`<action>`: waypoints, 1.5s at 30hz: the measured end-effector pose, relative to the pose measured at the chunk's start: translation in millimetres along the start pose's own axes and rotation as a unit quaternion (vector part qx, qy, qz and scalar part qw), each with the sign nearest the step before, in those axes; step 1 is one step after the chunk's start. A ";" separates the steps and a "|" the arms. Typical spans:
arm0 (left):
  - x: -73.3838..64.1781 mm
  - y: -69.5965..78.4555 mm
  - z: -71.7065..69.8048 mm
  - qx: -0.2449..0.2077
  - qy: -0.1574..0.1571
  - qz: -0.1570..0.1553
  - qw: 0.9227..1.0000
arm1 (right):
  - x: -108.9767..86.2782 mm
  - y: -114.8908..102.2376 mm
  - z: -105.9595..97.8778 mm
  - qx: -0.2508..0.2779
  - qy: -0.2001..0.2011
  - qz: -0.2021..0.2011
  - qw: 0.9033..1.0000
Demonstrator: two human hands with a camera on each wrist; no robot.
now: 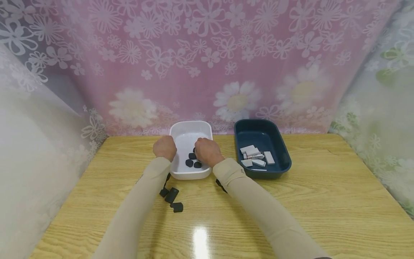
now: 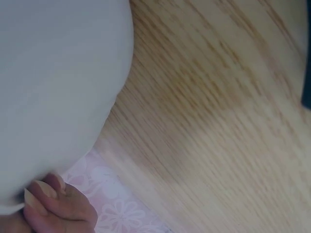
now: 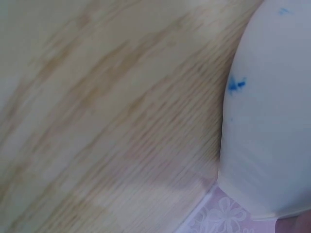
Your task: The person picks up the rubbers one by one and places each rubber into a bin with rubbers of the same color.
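Note:
A white plastic basin (image 1: 191,176) stands near the back of the wooden table, with several small black pieces (image 1: 192,156) inside. My left hand (image 1: 165,148) grips its left rim; in the left wrist view the left fingers (image 2: 63,206) curl up under the lip of the basin (image 2: 58,87). On the opposite side my right hand (image 1: 208,151) holds the right rim, covering part of the black pieces. Only a sliver of the right hand (image 3: 294,224) shows in the right wrist view, at the rim of the basin (image 3: 272,121), whose outer wall has blue marks.
To the right a dark blue basin (image 1: 263,174) holds several white blocks (image 1: 269,157). Loose black pieces (image 1: 171,195) lie on the table (image 1: 323,201) in front of the white basin, partly behind the left sleeve. A pink flowered curtain (image 1: 194,79) hangs behind the table.

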State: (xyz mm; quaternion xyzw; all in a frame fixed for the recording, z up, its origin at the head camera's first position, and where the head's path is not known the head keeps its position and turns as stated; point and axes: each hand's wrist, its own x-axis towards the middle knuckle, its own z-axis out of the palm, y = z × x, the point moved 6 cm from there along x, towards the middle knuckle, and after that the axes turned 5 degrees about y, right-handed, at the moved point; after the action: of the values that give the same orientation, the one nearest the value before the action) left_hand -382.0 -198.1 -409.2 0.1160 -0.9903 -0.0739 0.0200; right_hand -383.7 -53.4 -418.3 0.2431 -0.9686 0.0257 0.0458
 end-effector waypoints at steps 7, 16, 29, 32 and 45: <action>-1.7 -2.0 1.2 -0.003 -0.003 -0.004 1.000 | 1.1 -2.2 2.2 -0.002 -0.006 0.001 1.000; -3.6 -0.8 3.9 -0.003 0.000 -0.008 1.000 | -2.3 -1.2 0.4 0.024 0.017 -0.008 1.000; -4.3 -2.7 7.1 -0.003 0.001 -0.001 1.000 | -12.8 33.3 -5.1 0.205 0.169 0.188 0.945; -4.3 -3.5 7.5 -0.005 0.002 -0.003 1.000 | -16.7 42.2 2.7 0.290 0.164 0.250 0.909; 5.2 -7.2 7.9 -0.035 -0.025 0.008 0.999 | -13.1 47.5 7.5 0.409 0.069 0.276 0.867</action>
State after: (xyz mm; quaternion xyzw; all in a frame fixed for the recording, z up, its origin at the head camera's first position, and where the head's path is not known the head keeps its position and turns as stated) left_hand -385.9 -205.1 -418.0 0.1056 -0.9882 -0.1110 -0.0006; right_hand -395.3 -6.0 -428.3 -0.0397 -0.8931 0.4482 0.0000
